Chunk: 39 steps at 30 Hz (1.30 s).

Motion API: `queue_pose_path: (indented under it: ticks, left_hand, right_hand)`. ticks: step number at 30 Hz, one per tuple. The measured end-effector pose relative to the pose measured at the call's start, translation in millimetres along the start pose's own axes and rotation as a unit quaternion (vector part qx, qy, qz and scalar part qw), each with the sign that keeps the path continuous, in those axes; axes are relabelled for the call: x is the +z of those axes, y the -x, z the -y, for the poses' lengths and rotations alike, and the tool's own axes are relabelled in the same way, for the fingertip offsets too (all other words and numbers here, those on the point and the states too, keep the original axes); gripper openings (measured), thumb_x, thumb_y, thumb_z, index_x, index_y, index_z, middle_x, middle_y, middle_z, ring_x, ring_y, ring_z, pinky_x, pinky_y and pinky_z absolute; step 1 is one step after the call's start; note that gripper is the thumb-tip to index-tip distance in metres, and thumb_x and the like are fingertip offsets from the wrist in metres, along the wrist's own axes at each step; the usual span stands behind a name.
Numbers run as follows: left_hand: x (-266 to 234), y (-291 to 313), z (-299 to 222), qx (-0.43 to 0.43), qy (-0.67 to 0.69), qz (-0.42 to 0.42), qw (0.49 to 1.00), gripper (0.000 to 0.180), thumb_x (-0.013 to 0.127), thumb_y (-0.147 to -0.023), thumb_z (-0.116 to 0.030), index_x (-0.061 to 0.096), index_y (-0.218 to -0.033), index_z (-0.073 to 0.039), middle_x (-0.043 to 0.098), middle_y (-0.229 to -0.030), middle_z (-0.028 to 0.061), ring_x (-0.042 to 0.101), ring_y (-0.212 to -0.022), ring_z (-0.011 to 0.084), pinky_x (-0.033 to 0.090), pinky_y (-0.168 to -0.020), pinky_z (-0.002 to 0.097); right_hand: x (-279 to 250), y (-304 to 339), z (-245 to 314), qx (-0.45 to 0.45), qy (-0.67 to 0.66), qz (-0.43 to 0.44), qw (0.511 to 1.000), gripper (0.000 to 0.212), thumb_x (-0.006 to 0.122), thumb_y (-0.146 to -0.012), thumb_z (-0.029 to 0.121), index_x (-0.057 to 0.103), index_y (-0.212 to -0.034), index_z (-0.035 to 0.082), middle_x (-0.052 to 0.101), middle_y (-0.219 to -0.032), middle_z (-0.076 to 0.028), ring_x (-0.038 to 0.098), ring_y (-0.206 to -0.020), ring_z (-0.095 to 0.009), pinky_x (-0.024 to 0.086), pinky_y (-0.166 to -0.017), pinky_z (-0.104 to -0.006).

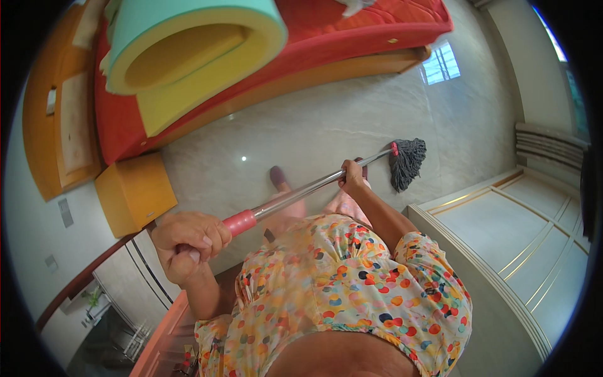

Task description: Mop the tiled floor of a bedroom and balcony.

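Observation:
A mop [295, 195] slants across the view, with a metal pole, a pink grip near its upper end and a head of dark grey strands [408, 164] against the tiled floor. My left hand [188, 242] is wrapped round the handle's end at the pink grip. Farther down the pole, my right hand [353, 174] is closed round the bare metal, not far from the pink collar of the head. Between my hands the pole passes in front of my body.
Ahead is a bed with a red cover [352, 34] and a rolled mint-and-yellow foam mattress [188, 107]. A wooden bedside cabinet [135, 191] stands at the left. White panelled doors [496, 226] with gold trim are at the right; the floor [301, 119] is shiny grey tile.

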<state>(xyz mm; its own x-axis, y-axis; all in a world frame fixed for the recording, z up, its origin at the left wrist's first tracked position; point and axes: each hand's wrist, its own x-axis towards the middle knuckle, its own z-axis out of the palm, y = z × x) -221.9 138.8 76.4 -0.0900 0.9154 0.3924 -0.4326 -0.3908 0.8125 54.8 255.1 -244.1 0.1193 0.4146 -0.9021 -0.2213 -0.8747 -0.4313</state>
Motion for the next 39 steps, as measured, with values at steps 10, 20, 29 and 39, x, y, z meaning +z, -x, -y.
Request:
queue_pose_path:
  ticks: [10,20,29,39]
  left_hand:
    - [16,43,-48,0.051,-0.243,-0.182,0.951,0.008,0.035,-0.057,-0.001,0.037,-0.065,0.001,0.033,-0.038,0.0051,0.029,-0.029,0.0128,0.028,-0.029,0.0264]
    - [69,43,-101,0.161,-0.246,-0.173,0.940,0.017,0.039,-0.067,-0.006,0.046,-0.057,0.005,0.038,-0.042,0.0095,0.038,-0.036,0.0173,0.036,-0.036,0.0341]
    - [105,20,-81,0.161,-0.297,-0.141,0.931,0.015,0.038,-0.066,-0.006,0.045,-0.067,0.008,0.037,-0.043,0.0098,0.037,-0.035,0.0190,0.037,-0.036,0.0345]
    - [93,-46,-96,0.165,-0.205,-0.129,0.956,0.017,0.037,-0.066,-0.005,0.042,-0.075,0.009,0.036,-0.043,0.0093,0.036,-0.034,0.0192,0.036,-0.034,0.0334]
  right_hand:
    - [43,60,0,-0.373,0.712,0.182,0.566,0.012,0.059,-0.059,0.011,0.051,-0.064,0.004,0.053,-0.055,-0.011,0.055,-0.050,-0.024,0.042,-0.042,-0.0335]
    - [166,111,-32,0.081,0.294,0.270,0.914,0.015,0.042,-0.068,0.007,0.048,-0.059,-0.002,0.045,-0.047,-0.011,0.046,-0.035,-0.019,0.031,-0.027,-0.0283]
    - [154,121,-29,0.101,0.204,0.313,0.922,0.010,0.046,-0.063,0.005,0.049,-0.057,-0.003,0.047,-0.046,-0.012,0.047,-0.033,-0.018,0.030,-0.027,-0.0275]
    - [117,135,47,0.112,0.092,0.247,0.958,0.009,0.048,-0.061,0.006,0.045,-0.054,0.000,0.047,-0.047,-0.011,0.045,-0.032,-0.016,0.028,-0.027,-0.0262]
